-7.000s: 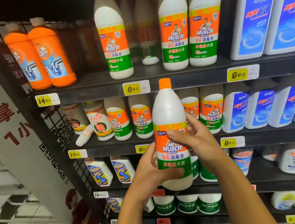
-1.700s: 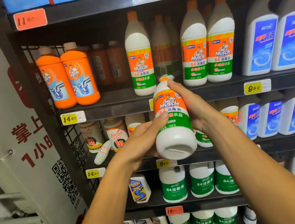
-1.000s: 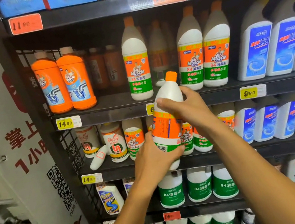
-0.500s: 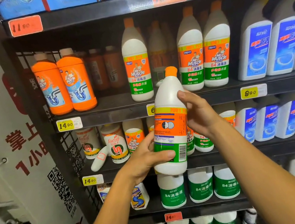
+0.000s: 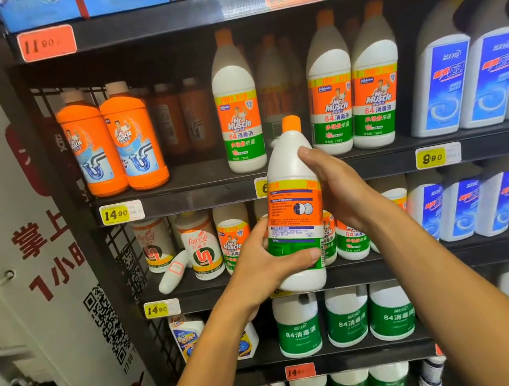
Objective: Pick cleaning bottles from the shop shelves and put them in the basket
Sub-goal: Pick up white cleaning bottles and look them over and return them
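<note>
The step in hand is the picking: one tall white plastic bottle with an orange cap and an orange-and-green label (image 5: 294, 209) is off the black metal shop shelves (image 5: 359, 165) and is held in the air in front of them, at the height of the two middle shelves. It is upright, only a little tilted, and its back label with small print and a barcode faces the camera. I judge that the person is reading it before deciding.

The left hand (image 5: 266, 261) grips the lower part of the bottle, its fingers curled round the left side and the thumb lying across the green band. The right hand (image 5: 335, 191) holds the upper right side, the thumb on the white shoulder and the other fingers hidden behind the bottle.

No basket shows in this view, so the next move calls for turning away from the shelf, finding the basket and lowering the bottle into it. One hand on the body is probably enough. The plastic looks smooth and the bottle looks full, so a firm grip low on the body is wise.

On the shelf behind, three bottles of the same kind (image 5: 331, 85) stand with their fronts outward, with a gap between the first and the second.
</note>
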{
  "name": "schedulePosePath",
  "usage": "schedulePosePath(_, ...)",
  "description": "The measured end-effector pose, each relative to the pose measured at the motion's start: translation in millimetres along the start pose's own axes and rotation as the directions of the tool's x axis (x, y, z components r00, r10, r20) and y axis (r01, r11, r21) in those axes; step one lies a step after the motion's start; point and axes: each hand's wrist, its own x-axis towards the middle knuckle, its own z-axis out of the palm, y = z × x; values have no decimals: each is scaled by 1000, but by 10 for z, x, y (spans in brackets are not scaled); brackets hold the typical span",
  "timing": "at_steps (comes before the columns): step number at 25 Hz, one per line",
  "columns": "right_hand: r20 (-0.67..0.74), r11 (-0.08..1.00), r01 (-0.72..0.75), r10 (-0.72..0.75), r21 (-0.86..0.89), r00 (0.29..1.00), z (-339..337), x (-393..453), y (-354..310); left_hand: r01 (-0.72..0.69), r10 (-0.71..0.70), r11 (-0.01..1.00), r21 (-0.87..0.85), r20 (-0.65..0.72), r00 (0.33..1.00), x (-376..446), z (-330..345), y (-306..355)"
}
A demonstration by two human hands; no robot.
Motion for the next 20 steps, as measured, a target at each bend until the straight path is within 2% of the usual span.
schedulePosePath(2,6,999,16,-16,-37,1000,-7,-2,-16,25,-23,997,-68,27,999,2,-18,-14)
schedulePosePath(5,68,1000,-4,5,-21,998,-58,23,-78,113,-64,940,-323,158,985,5,-77,-47)
schedulePosePath(8,217,960,-114,58,257,974,-37,-12,-174,276,-52,797,-537,394,918,31,-102,-99)
schedulePosePath(10,272,904,-164,55,395,961,11,-40,-191,305,33,767,-564,510,859,41,-84,-81)
schedulePosePath(11,261,903,-140,32,407,965,13,-44,-202,307,41,775,-552,529,847,49,-87,-74)
schedulePosePath(13,201,955,-45,-15,292,980,17,-51,-283,305,14,801,-515,526,850,52,-142,-42)
schedulePosePath(15,118,998,48,-51,32,992,34,-85,-421,289,-58,854,-432,473,879,49,-211,33)
schedulePosePath(17,9,962,137,-139,-235,990,95,-121,-525,204,-117,950,-237,335,935,69,-205,103)
schedulePosePath(20,-141,871,239,-326,-430,935,214,-104,-520,57,-56,998,-9,77,995,135,11,164)
